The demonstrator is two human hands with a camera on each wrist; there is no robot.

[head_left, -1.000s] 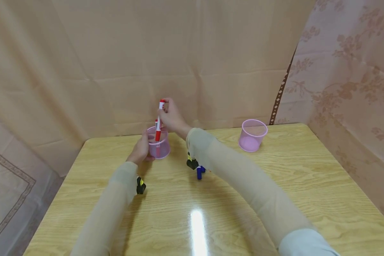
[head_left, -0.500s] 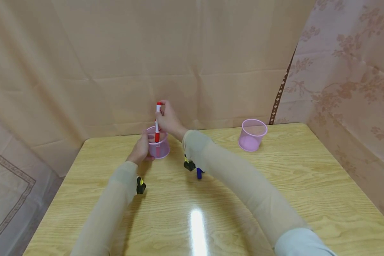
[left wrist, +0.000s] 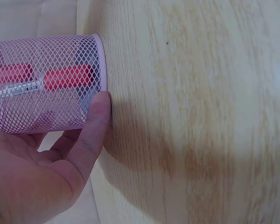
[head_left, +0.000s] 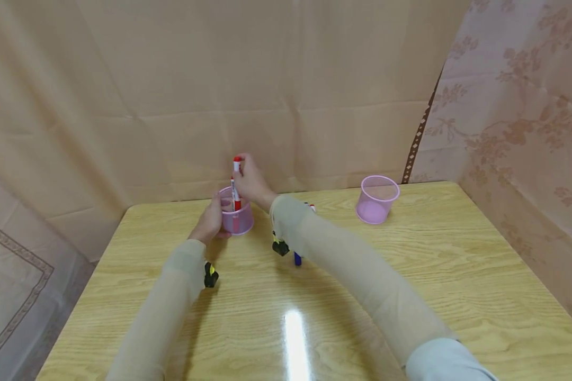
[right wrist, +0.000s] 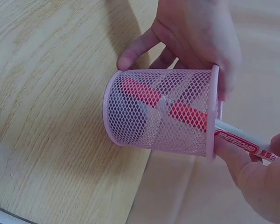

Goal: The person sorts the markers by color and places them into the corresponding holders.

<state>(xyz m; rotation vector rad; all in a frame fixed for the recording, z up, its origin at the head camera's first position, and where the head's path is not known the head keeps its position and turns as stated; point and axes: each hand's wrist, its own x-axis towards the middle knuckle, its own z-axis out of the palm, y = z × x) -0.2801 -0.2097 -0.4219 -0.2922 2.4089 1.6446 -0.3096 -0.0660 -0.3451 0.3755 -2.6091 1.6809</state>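
My left hand [head_left: 208, 219] steadies a pink mesh pen cup [head_left: 238, 226] near the table's back edge, fingers round its side and one fingertip down at the base rim in the left wrist view. Above it my right hand [head_left: 255, 182] pinches a white whiteboard marker [right wrist: 238, 137] with red ends. That marker's lower red end sits inside the cup, below the rim. A second red-and-white marker [right wrist: 140, 91] leans within the cup, seen through the mesh. The cup stands upright on the table.
Another pink mesh cup [head_left: 374, 211] stands at the back right. Blue-ended markers [head_left: 297, 259] lie partly hidden under my right sleeve, with more marker ends [head_left: 312, 207] showing beyond it. Beige cloth [head_left: 291, 106] hangs behind the wooden table [head_left: 352, 275].
My right hand has come slightly down and left, lowering the marker deeper into the cup. My left hand and the cup stay in place.
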